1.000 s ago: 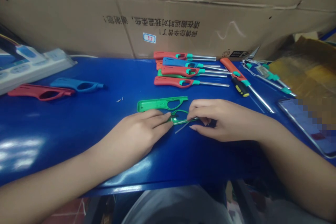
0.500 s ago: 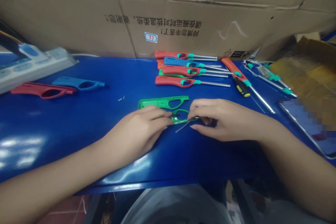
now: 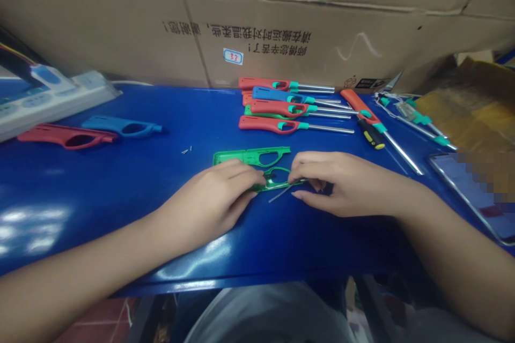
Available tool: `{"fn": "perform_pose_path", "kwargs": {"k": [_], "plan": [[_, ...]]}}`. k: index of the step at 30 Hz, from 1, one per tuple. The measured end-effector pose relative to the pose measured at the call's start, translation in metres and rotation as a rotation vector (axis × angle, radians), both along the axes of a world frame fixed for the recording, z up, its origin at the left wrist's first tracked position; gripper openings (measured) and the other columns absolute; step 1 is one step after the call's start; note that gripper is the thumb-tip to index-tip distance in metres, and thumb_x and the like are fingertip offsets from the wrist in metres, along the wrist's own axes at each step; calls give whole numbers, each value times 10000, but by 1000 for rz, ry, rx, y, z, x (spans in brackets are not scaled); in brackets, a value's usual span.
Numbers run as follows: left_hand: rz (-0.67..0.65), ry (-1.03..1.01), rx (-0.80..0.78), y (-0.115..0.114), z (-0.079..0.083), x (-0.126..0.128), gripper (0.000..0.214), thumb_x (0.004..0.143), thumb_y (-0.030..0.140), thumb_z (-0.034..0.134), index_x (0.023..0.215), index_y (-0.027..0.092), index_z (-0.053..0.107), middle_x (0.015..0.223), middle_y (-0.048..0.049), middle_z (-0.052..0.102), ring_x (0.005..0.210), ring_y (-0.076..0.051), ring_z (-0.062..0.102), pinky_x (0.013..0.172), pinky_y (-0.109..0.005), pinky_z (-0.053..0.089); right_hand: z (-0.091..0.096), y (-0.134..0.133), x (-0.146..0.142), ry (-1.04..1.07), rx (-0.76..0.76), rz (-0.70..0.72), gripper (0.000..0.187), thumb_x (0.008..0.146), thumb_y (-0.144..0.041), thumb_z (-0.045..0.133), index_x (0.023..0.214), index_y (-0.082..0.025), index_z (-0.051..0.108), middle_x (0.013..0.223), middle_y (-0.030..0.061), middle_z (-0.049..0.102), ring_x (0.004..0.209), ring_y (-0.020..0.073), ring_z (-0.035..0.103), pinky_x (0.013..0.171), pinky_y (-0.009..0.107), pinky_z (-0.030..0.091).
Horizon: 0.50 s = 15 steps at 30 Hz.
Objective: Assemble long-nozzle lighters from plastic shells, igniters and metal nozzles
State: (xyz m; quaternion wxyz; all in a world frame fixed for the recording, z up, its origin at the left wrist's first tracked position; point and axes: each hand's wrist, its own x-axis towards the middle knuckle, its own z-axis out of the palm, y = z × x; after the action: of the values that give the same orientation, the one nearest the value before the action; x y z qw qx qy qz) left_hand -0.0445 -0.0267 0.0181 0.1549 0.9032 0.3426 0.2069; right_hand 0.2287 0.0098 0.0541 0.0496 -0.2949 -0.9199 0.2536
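My left hand [image 3: 217, 198] lies over the handle end of a green lighter shell [image 3: 276, 179] on the blue table [image 3: 120, 193], fingers closed down on it. My right hand [image 3: 338, 182] pinches the shell's front end, where a thin metal rod [image 3: 279, 194] sticks out toward me. A second green half shell [image 3: 249, 157] lies empty just behind the hands.
Several finished lighters [image 3: 289, 110] are stacked at the back centre, with a screwdriver [image 3: 368, 123] to their right. A red shell [image 3: 64, 136] and a blue shell [image 3: 120, 126] lie at left. Small screws [image 3: 186, 150] sit mid-table. A phone [image 3: 475, 193] lies at right. Cardboard boxes [image 3: 257, 16] wall the back.
My left fingers have curled slightly back along the green shell. The right hand has hardly moved.
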Motion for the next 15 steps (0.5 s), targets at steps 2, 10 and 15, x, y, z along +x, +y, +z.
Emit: {"fn": "perform_pose_path", "kwargs": {"k": [2,10,15], "plan": [[-23,3,39,0,0,0,222,1011,150,540,1159,174,703,1161,-87,729,1097,-243,677,956,-410,570,0,0,0,6,4,-1,129,953,-260,639,1058,-198,681,996,28,647,732,131,546,651,270,416],[-32,11,19,1,0,0,263,1018,142,526,1211,174,701,1186,-99,702,1101,-242,661,947,-410,565,0,-1,-1,4,17,-2,131,954,-269,642,1049,-187,680,987,26,645,732,128,543,648,264,417],[-38,14,59,1,0,-2,258,1018,142,529,1199,173,710,1181,-93,725,1085,-238,680,939,-403,582,1,-1,-1,8,21,-4,124,948,-256,646,1040,-182,684,973,30,644,725,127,541,643,260,420]]}}
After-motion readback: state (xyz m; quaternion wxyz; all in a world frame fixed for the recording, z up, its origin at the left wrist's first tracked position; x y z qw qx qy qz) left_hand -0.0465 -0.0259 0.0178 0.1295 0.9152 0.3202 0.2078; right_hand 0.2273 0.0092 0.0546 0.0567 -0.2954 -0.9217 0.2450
